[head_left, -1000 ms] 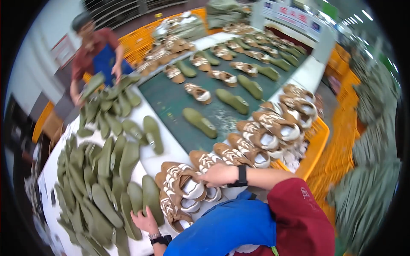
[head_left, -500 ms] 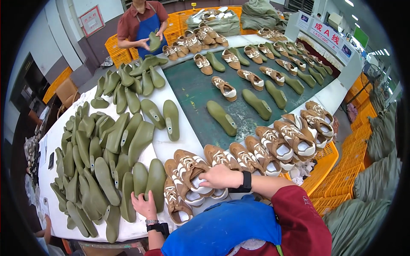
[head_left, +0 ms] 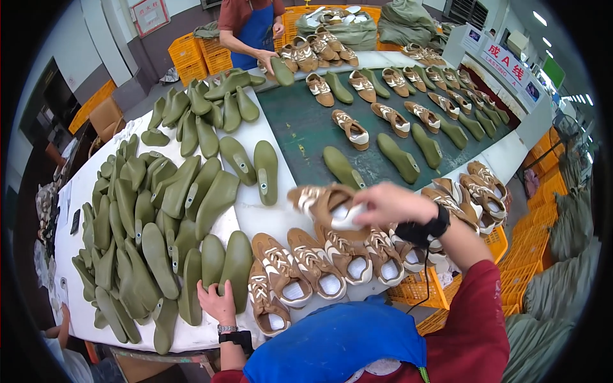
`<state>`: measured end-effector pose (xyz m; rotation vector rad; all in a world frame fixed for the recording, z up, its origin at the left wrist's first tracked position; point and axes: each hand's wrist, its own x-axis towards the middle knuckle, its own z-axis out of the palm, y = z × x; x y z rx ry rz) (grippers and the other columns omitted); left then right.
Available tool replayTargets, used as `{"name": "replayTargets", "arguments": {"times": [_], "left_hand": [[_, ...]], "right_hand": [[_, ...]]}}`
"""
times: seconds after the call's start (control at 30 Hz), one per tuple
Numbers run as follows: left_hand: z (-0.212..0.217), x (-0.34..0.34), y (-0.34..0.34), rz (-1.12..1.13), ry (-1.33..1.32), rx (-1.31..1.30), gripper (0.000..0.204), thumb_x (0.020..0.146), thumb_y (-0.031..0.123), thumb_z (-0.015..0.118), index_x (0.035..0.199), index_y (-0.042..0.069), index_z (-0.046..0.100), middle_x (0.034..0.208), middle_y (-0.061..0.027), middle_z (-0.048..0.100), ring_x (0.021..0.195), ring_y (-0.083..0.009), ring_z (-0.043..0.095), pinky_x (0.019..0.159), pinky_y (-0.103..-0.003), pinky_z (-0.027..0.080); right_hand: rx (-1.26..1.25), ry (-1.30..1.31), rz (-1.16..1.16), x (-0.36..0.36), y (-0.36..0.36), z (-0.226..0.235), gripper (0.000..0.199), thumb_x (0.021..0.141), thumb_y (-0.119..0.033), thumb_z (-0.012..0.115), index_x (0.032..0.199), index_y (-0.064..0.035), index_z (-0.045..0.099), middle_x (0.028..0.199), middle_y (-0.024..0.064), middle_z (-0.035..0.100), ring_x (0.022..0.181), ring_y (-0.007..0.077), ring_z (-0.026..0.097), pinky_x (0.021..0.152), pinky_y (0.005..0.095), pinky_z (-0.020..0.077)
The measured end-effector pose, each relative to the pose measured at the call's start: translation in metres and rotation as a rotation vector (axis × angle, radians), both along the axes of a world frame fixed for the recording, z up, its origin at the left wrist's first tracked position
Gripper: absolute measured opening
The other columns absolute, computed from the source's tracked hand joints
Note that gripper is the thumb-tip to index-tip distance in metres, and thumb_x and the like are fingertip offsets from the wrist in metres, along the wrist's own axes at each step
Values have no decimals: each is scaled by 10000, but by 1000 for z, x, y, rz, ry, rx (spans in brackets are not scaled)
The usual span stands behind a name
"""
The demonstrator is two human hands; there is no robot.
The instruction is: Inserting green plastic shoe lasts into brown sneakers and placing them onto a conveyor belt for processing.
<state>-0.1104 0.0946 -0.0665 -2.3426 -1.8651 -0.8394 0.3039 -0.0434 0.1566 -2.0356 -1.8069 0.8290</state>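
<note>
My right hand [head_left: 399, 207] grips the heel of a brown sneaker [head_left: 322, 201] with white stripes and laces. The sneaker is raised over the row at the table's near edge, its toe pointing left; hand and shoe are slightly blurred. My left hand [head_left: 217, 302] is at the near end of a green shoe last [head_left: 212, 260], with thumb and fingers around that end. A second green last [head_left: 235, 265] lies against its right side. Just right of that, a brown sneaker [head_left: 266, 300] begins the near row of shoes.
A large heap of green lasts [head_left: 121, 210] covers the white table [head_left: 252, 220] on the left. The green conveyor belt [head_left: 300, 140] carries rows of sneakers and lasts. A co-worker [head_left: 252, 32] across the table holds a last. Orange crates [head_left: 415, 293] stand at the right.
My right hand has lifted a sneaker from the near row and moved up and right with it. My left hand stays by the lasts. The co-worker has lowered a last toward the belt.
</note>
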Motion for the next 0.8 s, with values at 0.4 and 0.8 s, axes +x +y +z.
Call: {"name": "replayTargets", "arguments": {"times": [0.4,0.8], "left_hand": [[-1,4,1,-9,-20,-27,298,662,256,715,765,10,583,1244,-203,450,1081,-382,456,852,-458,385],[-3,-1,1,-16,5,-27,288,664,234,703,768,1,569,1243,-229,443,1077,-393,456,851,-472,384]], "right_hand": [[-52,18,-449,96,170,-140,397,734,-324,621,992,-23,624,827,153,656,638,236,650,633,328,522],[-62,-238,-406,115,169,-209,321,761,-235,613,1049,-94,626,1017,148,633,985,287,590,842,402,467]]}}
